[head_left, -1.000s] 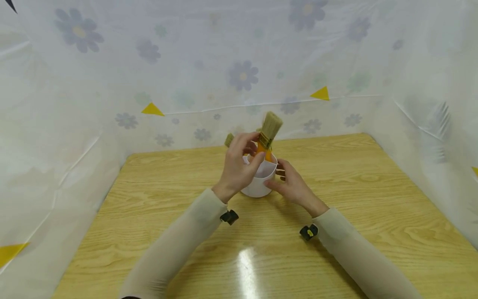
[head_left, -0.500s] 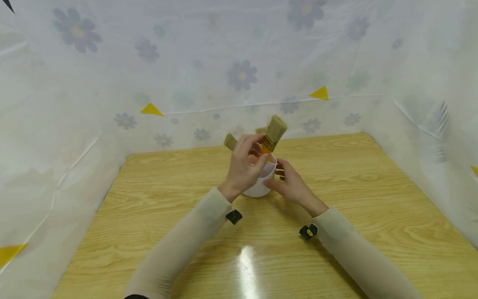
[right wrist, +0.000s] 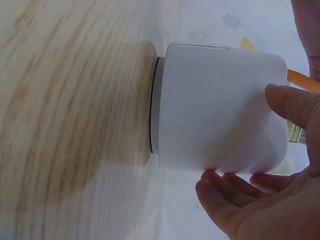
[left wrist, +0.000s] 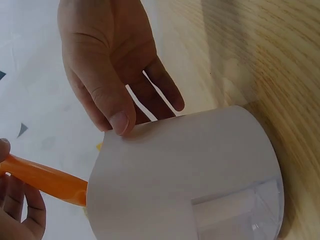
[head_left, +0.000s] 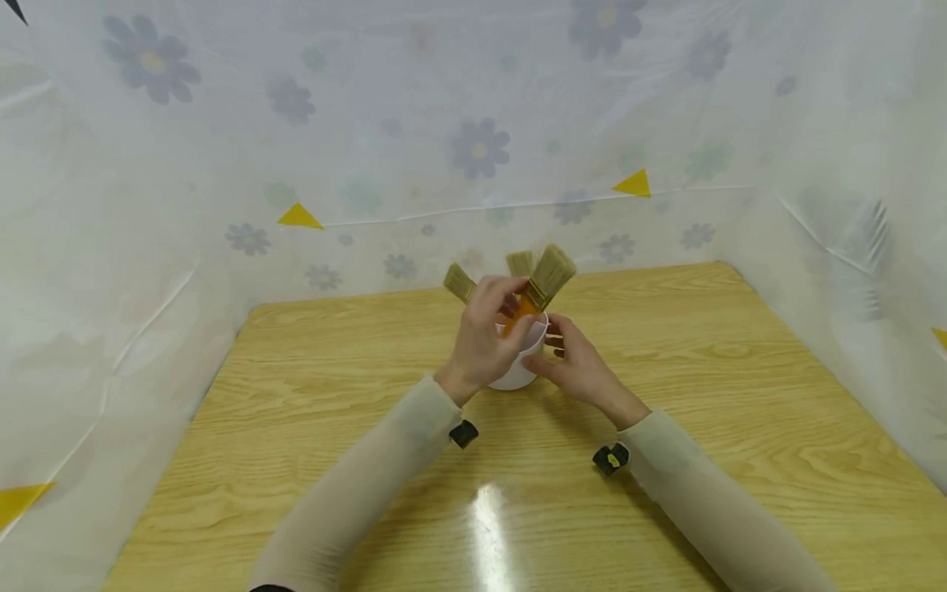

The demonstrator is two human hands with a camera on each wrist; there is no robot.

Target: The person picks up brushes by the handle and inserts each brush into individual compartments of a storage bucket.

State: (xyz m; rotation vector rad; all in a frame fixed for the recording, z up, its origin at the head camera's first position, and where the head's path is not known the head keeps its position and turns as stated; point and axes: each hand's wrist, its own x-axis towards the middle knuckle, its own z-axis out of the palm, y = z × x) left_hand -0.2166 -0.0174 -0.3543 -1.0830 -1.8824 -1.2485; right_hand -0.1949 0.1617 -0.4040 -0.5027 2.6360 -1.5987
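A white cylindrical holder [head_left: 512, 376] stands upright on the table, its rim curved and a clear window low on its wall in the left wrist view. My left hand [head_left: 481, 337] pinches a paintbrush [head_left: 553, 271] with an orange handle near its ferrule, bristles up and leaning right. In the left wrist view the handle [left wrist: 50, 180] slants to the holder's mouth; its lower end is hidden. My right hand [head_left: 580, 366] grips the holder's right side, thumb in front and fingers behind. Two more paintbrushes, one on the left [head_left: 459, 282] and one behind [head_left: 519, 263], show their bristles above it.
The wood-grain table [head_left: 666, 329] runs to flower-printed sheeting [head_left: 414, 123] at the back and sides. Yellow triangles [head_left: 300, 216] mark the sheeting. A dark wrist-camera mount hangs at each cuff.
My left hand has shifted slightly right, and its paintbrush has come lower and leans further right. The brushes behind show more. My right hand and the holder have stayed put.
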